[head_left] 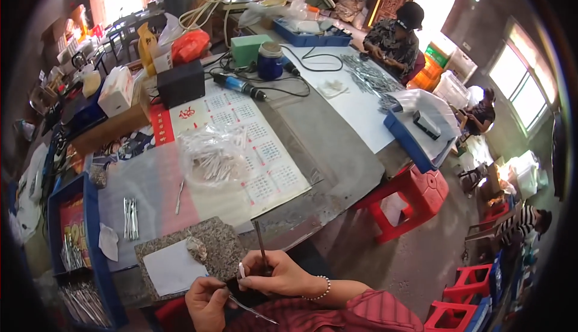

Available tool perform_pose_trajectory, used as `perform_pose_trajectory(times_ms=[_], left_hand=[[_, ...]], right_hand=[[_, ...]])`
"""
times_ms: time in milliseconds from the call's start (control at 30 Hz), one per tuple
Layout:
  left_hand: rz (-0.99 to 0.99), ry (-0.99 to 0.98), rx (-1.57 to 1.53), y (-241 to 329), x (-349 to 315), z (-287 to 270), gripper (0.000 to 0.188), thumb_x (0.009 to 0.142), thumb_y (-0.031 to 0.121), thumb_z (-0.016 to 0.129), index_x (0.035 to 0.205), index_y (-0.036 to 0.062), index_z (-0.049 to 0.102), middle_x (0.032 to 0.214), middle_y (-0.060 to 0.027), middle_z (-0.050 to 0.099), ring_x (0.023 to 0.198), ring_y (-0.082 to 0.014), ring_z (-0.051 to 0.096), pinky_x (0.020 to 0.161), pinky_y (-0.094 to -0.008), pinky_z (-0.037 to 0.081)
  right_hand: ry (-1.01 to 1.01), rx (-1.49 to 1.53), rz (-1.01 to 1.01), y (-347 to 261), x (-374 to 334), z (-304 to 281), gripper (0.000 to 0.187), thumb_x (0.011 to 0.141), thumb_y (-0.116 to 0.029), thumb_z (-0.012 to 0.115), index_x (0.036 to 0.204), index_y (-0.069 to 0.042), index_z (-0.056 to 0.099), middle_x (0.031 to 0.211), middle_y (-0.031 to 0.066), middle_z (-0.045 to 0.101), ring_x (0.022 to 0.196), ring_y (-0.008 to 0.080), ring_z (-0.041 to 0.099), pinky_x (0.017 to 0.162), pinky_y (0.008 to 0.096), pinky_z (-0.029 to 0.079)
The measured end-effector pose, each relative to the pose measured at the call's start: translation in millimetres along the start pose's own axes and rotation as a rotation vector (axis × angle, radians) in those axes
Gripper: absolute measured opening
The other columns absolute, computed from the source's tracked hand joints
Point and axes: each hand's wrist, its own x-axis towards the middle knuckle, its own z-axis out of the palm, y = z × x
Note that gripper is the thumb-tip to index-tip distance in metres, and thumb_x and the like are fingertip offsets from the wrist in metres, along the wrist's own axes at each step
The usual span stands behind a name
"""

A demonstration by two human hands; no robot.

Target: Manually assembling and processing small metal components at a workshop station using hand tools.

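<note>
My left hand [206, 305] is closed, pinching a thin silver metal tool [256, 313] that slants down to the right. Beside it my right hand [283, 276] is closed around a slim dark rod [260, 239] standing nearly upright. A small white piece [242, 270] shows at the right thumb and forefinger; its kind is unclear. Just beyond the hands lies a speckled stone slab [232, 244], bearing a white paper sheet [171, 272] and a crumpled, pale brownish lump [196, 249]. Several silver tools [130, 219] lie side by side farther left.
A blue tray [53, 211] at the left holds many metal tools. On the table lie a clear bag [214, 156] of slim pieces, a blue rotary tool [238, 85] and a dark box [180, 85]. A red stool [415, 190] stands right. Another person [391, 40] works across the table.
</note>
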Motion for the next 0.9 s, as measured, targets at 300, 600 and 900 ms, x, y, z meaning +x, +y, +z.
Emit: perform_pose_trajectory(times_ms=[300,600,900], left_hand=[[-0.028,0.164,0.061,-3.1,0.2,-5.6,0.007,0.086,-0.005,0.055,0.09,-0.0028,0.061,0.075,-0.0071,0.061,0.059,-0.0152,0.059,0.054,-0.0259,0.049],[0.067,-0.009,-0.042,-10.1,4.0,-18.9,0.018,0.094,0.009,0.057,0.108,-0.0032,0.062,0.088,-0.0048,0.062,0.072,-0.0095,0.061,0.067,-0.0202,0.05],[0.087,0.045,0.15,-5.1,0.1,-18.1,0.016,0.093,0.004,0.057,0.106,-0.0039,0.062,0.086,-0.0041,0.06,0.07,-0.0084,0.062,0.064,-0.0186,0.049]], right_hand=[[0.068,-0.343,-0.094,7.1,-12.0,-2.2,0.015,0.086,-0.002,0.065,0.1,0.004,0.066,0.091,0.0079,0.068,0.084,0.0118,0.065,0.074,0.0247,0.051],[0.053,-0.697,-0.247,-0.7,-9.7,14.3,0.024,0.076,0.005,0.064,0.099,-0.001,0.066,0.07,0.0082,0.058,0.058,0.016,0.058,0.052,0.0256,0.044],[-0.055,-0.903,-0.318,6.9,-13.1,17.9,0.037,0.07,0.003,0.066,0.105,-0.003,0.062,0.077,0.0069,0.057,0.059,0.0212,0.059,0.049,0.0299,0.046]])
